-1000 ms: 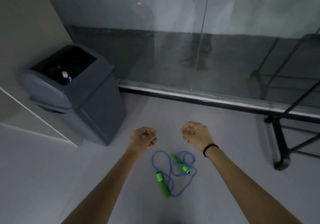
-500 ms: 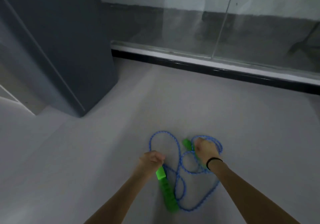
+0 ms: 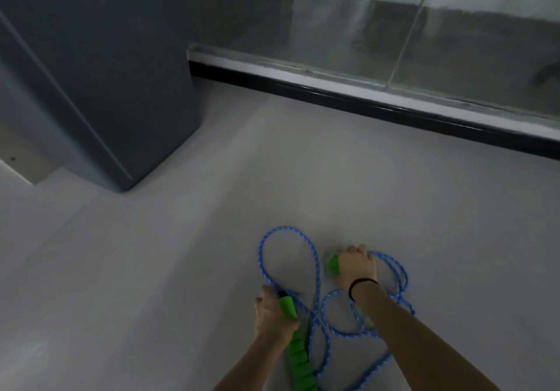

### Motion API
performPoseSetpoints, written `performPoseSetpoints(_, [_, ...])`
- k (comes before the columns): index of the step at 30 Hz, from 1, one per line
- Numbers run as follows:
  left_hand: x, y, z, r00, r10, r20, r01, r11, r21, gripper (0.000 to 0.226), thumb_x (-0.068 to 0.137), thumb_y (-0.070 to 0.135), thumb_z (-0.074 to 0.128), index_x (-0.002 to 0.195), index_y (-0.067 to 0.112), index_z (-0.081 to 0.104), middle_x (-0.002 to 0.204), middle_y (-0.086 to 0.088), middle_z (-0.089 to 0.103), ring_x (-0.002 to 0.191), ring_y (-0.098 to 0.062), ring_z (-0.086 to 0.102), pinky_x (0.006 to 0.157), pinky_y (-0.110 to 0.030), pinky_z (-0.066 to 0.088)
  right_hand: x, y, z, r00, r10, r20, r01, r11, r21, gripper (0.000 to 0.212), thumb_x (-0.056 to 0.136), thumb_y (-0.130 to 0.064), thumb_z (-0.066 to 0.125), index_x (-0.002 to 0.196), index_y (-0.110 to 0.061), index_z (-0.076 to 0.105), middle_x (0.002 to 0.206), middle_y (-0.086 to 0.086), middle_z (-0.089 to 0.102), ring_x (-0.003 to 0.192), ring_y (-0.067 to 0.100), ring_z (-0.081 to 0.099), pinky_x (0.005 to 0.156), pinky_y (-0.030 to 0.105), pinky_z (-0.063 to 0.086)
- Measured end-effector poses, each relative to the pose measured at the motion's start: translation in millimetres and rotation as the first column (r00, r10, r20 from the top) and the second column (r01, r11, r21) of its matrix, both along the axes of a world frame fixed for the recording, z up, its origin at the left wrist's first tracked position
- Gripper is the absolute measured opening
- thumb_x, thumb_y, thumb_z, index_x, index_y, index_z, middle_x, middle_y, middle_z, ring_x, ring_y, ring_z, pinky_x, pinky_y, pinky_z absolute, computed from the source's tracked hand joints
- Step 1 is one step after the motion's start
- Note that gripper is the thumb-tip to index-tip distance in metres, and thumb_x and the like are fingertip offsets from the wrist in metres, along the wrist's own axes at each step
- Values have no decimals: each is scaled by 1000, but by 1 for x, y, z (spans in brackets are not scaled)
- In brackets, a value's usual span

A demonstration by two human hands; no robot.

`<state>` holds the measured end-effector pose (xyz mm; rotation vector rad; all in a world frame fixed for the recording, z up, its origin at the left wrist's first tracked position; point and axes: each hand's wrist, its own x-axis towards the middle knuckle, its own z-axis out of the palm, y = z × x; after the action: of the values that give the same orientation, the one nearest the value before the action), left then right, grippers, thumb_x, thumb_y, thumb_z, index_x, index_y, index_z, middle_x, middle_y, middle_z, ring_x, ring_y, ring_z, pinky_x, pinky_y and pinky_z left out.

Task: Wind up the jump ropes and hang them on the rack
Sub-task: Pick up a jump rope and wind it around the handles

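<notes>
A blue jump rope (image 3: pixel 315 269) with two green handles lies in loose loops on the grey floor near the bottom of the view. My left hand (image 3: pixel 274 318) grips the near green handle (image 3: pixel 298 357), which runs toward the bottom edge. Over the far green handle (image 3: pixel 332 265) my right hand (image 3: pixel 357 266) is curled, with only the handle's end showing; a black band circles that wrist. The rack is out of view.
A tall dark grey bin (image 3: pixel 100 72) stands on the floor at the left. A glass wall with a black and white base rail (image 3: pixel 363 96) runs across the back. A white step edge (image 3: pixel 15 172) shows at far left.
The view has dropped close to the floor. Both hands came down from mid-air onto the rope, and each has closed on a green handle.
</notes>
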<state>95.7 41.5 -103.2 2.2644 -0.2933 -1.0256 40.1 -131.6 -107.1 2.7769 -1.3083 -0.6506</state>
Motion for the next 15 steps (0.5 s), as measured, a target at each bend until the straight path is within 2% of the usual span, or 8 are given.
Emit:
performPoseSetpoints(4, [6,-11,34,989,116,-93,-127,984,-122,28,68,10,71,78,15,45,72,-1,51,64,-15,55,57,-26,48,0,-6,60,961,-69,269,65,998,22,32,83,-28,56,113,-19,52,113,4,61,115,27,44,91,36,36])
performPoseSetpoints(5, [10,-15,44,989,125,-81,-137,978,-155,25,65,20,70,77,13,50,72,-4,56,66,-20,59,59,-26,49,3,-5,79,936,-85,340,78,996,36,33,82,-29,57,112,-20,51,109,7,63,113,29,46,89,35,36])
performPoseSetpoints(6, [13,-21,60,990,133,-44,-139,970,-200,31,60,30,67,81,10,54,75,-10,60,74,-28,64,64,-29,51,3,-5,106,901,-108,421,92,994,57,34,81,-29,58,113,-19,51,105,11,63,110,31,49,88,35,38])
performPoseSetpoints(8, [17,-30,103,987,159,-2,-153,949,-277,47,58,36,61,94,5,60,81,-18,62,86,-36,65,74,-40,53,-1,-2,171,782,-189,595,118,981,157,37,79,-26,63,113,-18,51,95,15,56,100,35,53,85,35,42])
performPoseSetpoints(10, [15,-33,176,985,170,-31,-169,910,-378,25,73,29,63,94,16,59,80,-16,60,81,-36,65,73,-45,56,-7,4,245,632,-246,735,93,966,243,38,77,-26,68,110,-18,51,88,9,46,89,34,55,79,32,43])
performPoseSetpoints(11, [15,-34,222,979,178,-98,-203,877,-436,14,80,22,62,93,22,56,78,-13,58,71,-34,63,66,-43,58,-9,8,284,576,-235,783,58,967,247,38,76,-26,70,107,-17,50,86,7,45,86,32,53,76,31,42])
performPoseSetpoints(13, [15,-37,311,949,187,-252,-294,814,-502,22,88,12,58,106,20,50,77,-13,55,53,-27,58,53,-38,57,-13,14,364,489,-181,853,-20,976,218,36,74,-26,73,99,-16,49,85,4,49,85,27,51,74,33,43])
performPoseSetpoints(15, [13,-40,399,903,193,-383,-385,760,-524,32,90,12,57,118,4,43,74,-16,56,42,-19,57,47,-33,56,-15,25,447,419,-154,895,-65,978,199,36,72,-24,74,95,-17,47,87,2,52,80,24,52,69,33,44])
